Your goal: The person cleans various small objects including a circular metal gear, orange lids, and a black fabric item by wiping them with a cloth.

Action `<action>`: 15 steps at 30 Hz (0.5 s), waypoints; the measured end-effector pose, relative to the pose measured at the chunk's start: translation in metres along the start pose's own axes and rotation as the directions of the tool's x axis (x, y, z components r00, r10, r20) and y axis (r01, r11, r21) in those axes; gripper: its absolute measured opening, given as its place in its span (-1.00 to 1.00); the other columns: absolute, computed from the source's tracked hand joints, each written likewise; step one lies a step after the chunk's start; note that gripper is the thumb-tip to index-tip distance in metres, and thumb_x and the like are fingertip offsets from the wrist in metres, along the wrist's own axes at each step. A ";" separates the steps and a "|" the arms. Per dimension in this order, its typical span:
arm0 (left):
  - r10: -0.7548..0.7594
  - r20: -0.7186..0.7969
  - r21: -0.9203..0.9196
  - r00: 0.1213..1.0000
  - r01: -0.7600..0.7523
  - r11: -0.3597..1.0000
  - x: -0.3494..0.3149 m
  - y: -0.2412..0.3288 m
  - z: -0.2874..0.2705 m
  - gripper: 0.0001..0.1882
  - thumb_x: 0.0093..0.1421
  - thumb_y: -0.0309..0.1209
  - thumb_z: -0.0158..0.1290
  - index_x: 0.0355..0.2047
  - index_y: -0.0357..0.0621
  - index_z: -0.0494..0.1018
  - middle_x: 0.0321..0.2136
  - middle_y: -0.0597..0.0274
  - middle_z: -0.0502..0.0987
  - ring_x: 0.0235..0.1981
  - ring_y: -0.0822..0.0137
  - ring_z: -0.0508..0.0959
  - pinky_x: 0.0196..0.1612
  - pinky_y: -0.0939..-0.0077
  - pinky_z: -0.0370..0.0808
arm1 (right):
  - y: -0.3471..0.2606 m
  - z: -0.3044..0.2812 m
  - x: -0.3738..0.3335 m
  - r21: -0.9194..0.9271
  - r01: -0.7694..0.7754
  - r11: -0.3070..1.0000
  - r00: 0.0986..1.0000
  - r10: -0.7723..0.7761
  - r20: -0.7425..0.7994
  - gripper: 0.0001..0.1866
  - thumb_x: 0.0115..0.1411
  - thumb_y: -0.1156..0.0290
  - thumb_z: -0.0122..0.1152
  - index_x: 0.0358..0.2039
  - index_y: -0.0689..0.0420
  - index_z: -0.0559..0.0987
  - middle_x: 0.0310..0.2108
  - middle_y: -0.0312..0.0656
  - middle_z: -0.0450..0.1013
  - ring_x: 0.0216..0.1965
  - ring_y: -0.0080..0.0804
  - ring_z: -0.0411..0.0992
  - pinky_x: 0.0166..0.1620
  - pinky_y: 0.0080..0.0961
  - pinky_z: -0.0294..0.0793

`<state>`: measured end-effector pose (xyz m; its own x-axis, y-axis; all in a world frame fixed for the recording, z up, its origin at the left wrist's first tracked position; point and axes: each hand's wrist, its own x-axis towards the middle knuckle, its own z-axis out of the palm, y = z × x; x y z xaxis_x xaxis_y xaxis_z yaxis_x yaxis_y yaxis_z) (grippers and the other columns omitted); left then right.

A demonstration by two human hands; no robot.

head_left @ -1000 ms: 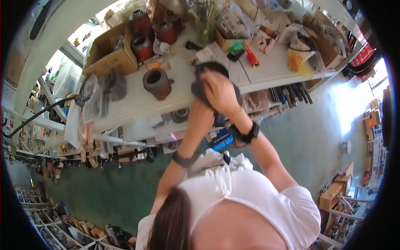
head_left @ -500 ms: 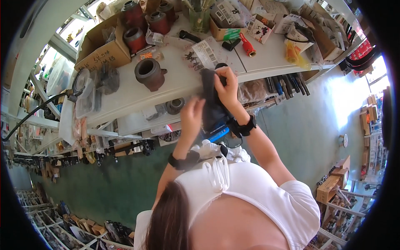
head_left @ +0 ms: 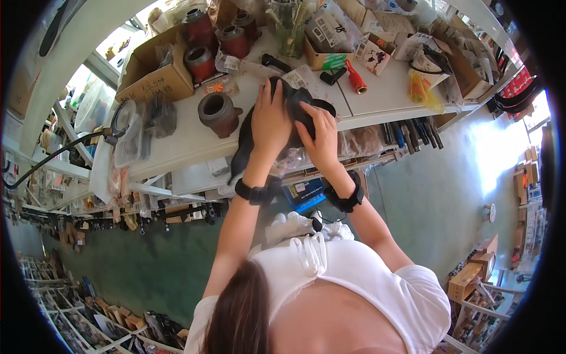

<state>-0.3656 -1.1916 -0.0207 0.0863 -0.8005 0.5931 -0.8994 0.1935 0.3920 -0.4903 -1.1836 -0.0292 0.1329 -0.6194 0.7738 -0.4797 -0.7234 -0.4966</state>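
A limp black piece, cloth or soft plastic, lies over the front edge of the white shelf top and hangs down on its left side. Across it my left hand lies flat, fingers stretched away from me. My right hand is bent around a bunched part of the same black piece, thumb and fingers against it. A dark round rim shows beside my right fingers; what it belongs to is mostly hidden. Left of my hands stands a dark red-brown, hollow metal fitting with a side lug.
Several similar red fittings and an open cardboard box stand at the back left. A red tool, a glass jar and small boxes sit farther back. Tubes lie under the shelf top.
The black piece went from hanging below my right hand to lying over the shelf edge. My left hand moved up and forward onto it; my right hand came lower.
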 end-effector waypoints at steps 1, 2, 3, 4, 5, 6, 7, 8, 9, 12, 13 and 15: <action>0.013 0.052 0.005 0.999 -0.014 1.000 -0.002 0.000 -0.001 -0.53 0.05 -0.48 -0.14 0.02 -0.30 0.21 0.07 -0.16 0.17 0.11 -0.04 0.17 0.09 0.28 0.19 | 0.003 0.000 0.001 0.019 -0.005 1.000 1.000 0.005 0.008 -0.66 -0.01 0.52 0.12 -0.15 0.19 0.42 -0.30 -0.09 0.40 -0.25 -0.14 0.33 -0.15 -0.39 0.28; 0.039 0.033 0.019 0.999 -0.040 0.999 -0.008 0.001 -0.002 -0.54 0.05 -0.44 -0.14 -0.01 -0.37 0.22 0.05 -0.14 0.20 0.07 -0.04 0.21 0.06 0.27 0.22 | 0.003 0.000 0.002 0.021 -0.024 0.999 0.999 0.024 0.021 -0.68 -0.01 0.55 0.10 -0.17 0.18 0.42 -0.33 -0.10 0.40 -0.26 -0.15 0.32 -0.16 -0.39 0.28; 0.044 0.034 0.023 0.998 -0.045 0.999 -0.014 0.005 -0.005 -0.54 0.05 -0.44 -0.14 -0.01 -0.37 0.22 0.05 -0.14 0.20 0.07 -0.04 0.21 0.06 0.27 0.22 | 0.004 0.000 0.002 0.024 -0.025 0.999 1.000 0.024 0.016 -0.68 -0.01 0.55 0.10 -0.17 0.18 0.42 -0.33 -0.10 0.40 -0.26 -0.15 0.32 -0.16 -0.39 0.28; 0.046 0.009 0.006 0.999 -0.047 0.999 -0.022 0.011 -0.007 -0.56 0.05 -0.43 -0.14 -0.03 -0.37 0.23 0.02 -0.14 0.22 0.02 -0.05 0.25 0.02 0.25 0.24 | 0.005 -0.001 0.003 0.019 -0.024 1.000 0.999 0.024 0.023 -0.69 -0.01 0.56 0.09 -0.18 0.18 0.43 -0.34 -0.10 0.40 -0.27 -0.15 0.32 -0.16 -0.40 0.28; 0.053 -0.014 -0.010 0.999 -0.053 0.999 -0.030 0.018 -0.007 -0.57 0.06 -0.42 -0.14 -0.05 -0.36 0.24 0.00 -0.13 0.24 -0.03 -0.06 0.28 -0.02 0.23 0.26 | 0.007 -0.001 0.003 0.014 -0.025 1.000 0.999 0.025 0.027 -0.69 -0.02 0.58 0.08 -0.19 0.18 0.43 -0.35 -0.10 0.40 -0.28 -0.15 0.32 -0.17 -0.40 0.28; 0.023 -0.045 0.016 0.999 -0.022 1.000 -0.042 0.026 -0.006 -0.59 0.06 -0.41 -0.15 -0.07 -0.35 0.24 -0.04 -0.14 0.26 -0.13 -0.07 0.30 -0.07 0.18 0.24 | 0.006 0.000 0.003 0.016 -0.022 1.000 1.000 0.022 0.019 -0.73 -0.01 0.58 0.06 -0.22 0.19 0.45 -0.35 -0.11 0.40 -0.28 -0.15 0.32 -0.17 -0.41 0.29; 0.029 -0.126 0.008 0.992 -0.028 1.000 -0.053 0.032 0.000 -0.61 0.06 -0.43 -0.15 -0.09 -0.35 0.23 -0.07 -0.14 0.27 -0.16 -0.06 0.29 -0.08 0.15 0.19 | 0.006 0.000 0.002 0.025 -0.021 0.999 1.000 0.021 0.015 -0.73 -0.01 0.58 0.06 -0.22 0.19 0.45 -0.35 -0.11 0.40 -0.28 -0.15 0.32 -0.17 -0.41 0.29; 0.012 -0.160 -0.044 0.987 -0.020 0.999 -0.061 0.038 0.002 -0.63 0.06 -0.44 -0.15 -0.10 -0.35 0.23 -0.09 -0.13 0.27 -0.16 -0.05 0.29 -0.08 0.14 0.18 | 0.006 -0.001 0.001 0.089 -0.032 0.996 0.999 0.031 0.015 -0.74 -0.01 0.59 0.06 -0.23 0.20 0.45 -0.35 -0.11 0.40 -0.28 -0.16 0.33 -0.17 -0.41 0.29; -0.006 -0.193 -0.096 0.981 -0.013 0.995 -0.065 0.042 0.004 -0.65 0.07 -0.44 -0.15 -0.12 -0.34 0.24 -0.10 -0.12 0.28 -0.16 -0.04 0.28 -0.09 0.14 0.16 | 0.006 -0.002 0.000 0.153 -0.043 0.987 0.999 0.041 0.016 -0.75 -0.01 0.59 0.05 -0.24 0.20 0.46 -0.34 -0.11 0.40 -0.27 -0.17 0.33 -0.17 -0.42 0.29; -0.050 -0.186 -0.208 0.981 0.011 0.978 -0.067 0.047 0.010 -0.68 0.09 -0.47 -0.13 -0.13 -0.30 0.24 -0.13 -0.07 0.29 -0.17 -0.03 0.28 -0.10 0.17 0.17 | 0.009 -0.006 -0.003 0.320 -0.141 0.937 0.988 0.156 -0.022 -0.75 0.02 0.65 -0.01 -0.23 0.22 0.45 -0.29 -0.11 0.40 -0.25 -0.24 0.35 -0.15 -0.50 0.29; -0.081 -0.153 -0.301 0.985 0.032 0.953 -0.066 0.048 0.010 -0.69 0.09 -0.48 -0.12 -0.13 -0.28 0.25 -0.14 -0.05 0.29 -0.18 -0.04 0.28 -0.10 0.18 0.18 | 0.007 -0.007 -0.004 0.385 -0.184 0.904 0.977 0.212 -0.031 -0.74 0.01 0.67 -0.02 -0.23 0.23 0.44 -0.28 -0.12 0.40 -0.23 -0.26 0.35 -0.13 -0.51 0.30; -0.086 -0.124 -0.366 0.989 0.035 0.930 -0.065 0.052 0.003 -0.73 0.14 -0.46 -0.13 -0.14 -0.27 0.24 -0.17 -0.02 0.31 -0.17 0.04 0.30 -0.09 0.30 0.21 | 0.009 -0.009 -0.005 0.564 -0.313 0.765 0.938 0.340 0.060 -0.74 0.12 0.64 -0.08 -0.16 0.22 0.41 -0.21 -0.22 0.36 -0.18 -0.53 0.31 -0.09 -0.66 0.24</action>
<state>-0.4189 -1.1315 -0.0411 0.2154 -0.7379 0.6396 -0.6768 0.3594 0.6425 -0.5034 -1.1841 -0.0342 0.0132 -0.8456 0.5337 0.0804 -0.5311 -0.8435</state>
